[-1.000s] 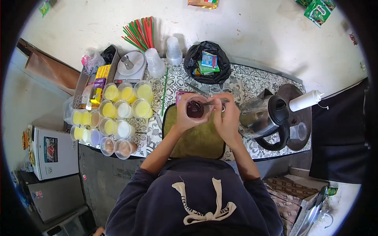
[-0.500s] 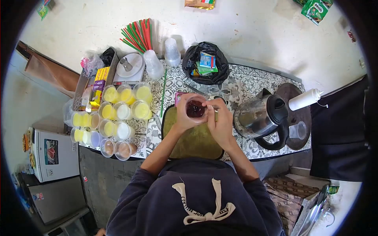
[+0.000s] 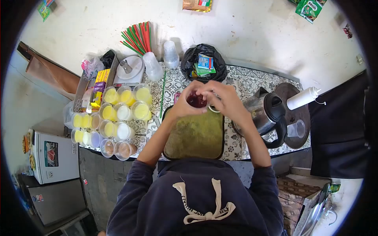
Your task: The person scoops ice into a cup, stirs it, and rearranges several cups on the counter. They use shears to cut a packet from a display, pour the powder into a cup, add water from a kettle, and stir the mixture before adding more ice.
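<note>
The person's left hand [image 3: 182, 107] is wrapped around a small clear cup [image 3: 196, 100] of dark red liquid, fingers clamped on its side. The cup is held upright just above the far edge of the olive-green mat [image 3: 195, 135], near the middle of the patterned tabletop [image 3: 246, 82].

The right hand [image 3: 222, 98] meets the cup from 3 o'clock, its fingers curled close together over the rim. Whether they pinch anything cannot be told, since the hand covers that side. A pale ring shows just under this hand, too hidden to name.

At 9 o'clock from the cup stands a cluster of lidded cups [image 3: 118, 112] with yellow, white and brownish fillings. A kitchen scale [image 3: 129, 69] sits at 10 o'clock.

A fan of red and green straws [image 3: 138, 36] lies at 11 o'clock, with two stacks of clear cups [image 3: 152, 66] beside it. One green straw lies flat on the tabletop between the lidded cups and the mat.

A black bag [image 3: 202, 63] holding small packets sits at 12 o'clock, near the hands.

A steel kettle [image 3: 264, 114] with a black lid and handle is at 3 o'clock, just beside the right forearm. Beyond it lie a white squeeze bottle [image 3: 302, 98] and an empty plastic cup [image 3: 295, 128] on a dark round board.
</note>
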`<state>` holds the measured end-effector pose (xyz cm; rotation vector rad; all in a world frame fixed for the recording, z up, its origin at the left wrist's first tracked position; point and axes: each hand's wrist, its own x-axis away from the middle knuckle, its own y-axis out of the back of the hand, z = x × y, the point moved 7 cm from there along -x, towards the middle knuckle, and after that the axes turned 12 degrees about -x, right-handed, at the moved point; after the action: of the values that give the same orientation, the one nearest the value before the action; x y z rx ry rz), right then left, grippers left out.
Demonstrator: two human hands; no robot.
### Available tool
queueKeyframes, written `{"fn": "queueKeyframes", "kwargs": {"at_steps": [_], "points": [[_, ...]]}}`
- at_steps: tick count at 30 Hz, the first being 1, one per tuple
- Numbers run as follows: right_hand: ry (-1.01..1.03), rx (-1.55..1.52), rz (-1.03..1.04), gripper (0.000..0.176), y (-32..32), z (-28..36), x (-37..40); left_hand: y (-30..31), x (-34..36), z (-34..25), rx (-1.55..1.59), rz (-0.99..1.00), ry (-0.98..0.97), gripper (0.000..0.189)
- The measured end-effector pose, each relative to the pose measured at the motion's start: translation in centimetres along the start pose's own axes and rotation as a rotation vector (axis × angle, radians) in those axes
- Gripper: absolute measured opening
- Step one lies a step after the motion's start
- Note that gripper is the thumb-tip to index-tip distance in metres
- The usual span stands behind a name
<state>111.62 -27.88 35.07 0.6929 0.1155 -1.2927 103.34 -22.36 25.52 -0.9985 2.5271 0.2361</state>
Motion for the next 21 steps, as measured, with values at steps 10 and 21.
{"fn": "queueKeyframes", "kwargs": {"at_steps": [10,21], "points": [[-0.138,-0.157,0.05,0.013,2.4,-0.7,-3.5,0.5,-4.0,0.3,0.191,0.186,0.039,0.065],[-0.047,0.077,-0.065,0.011,2.5,3.0,-3.6,0.9,-3.6,-2.2,0.024,-0.164,0.066,0.052]]}}
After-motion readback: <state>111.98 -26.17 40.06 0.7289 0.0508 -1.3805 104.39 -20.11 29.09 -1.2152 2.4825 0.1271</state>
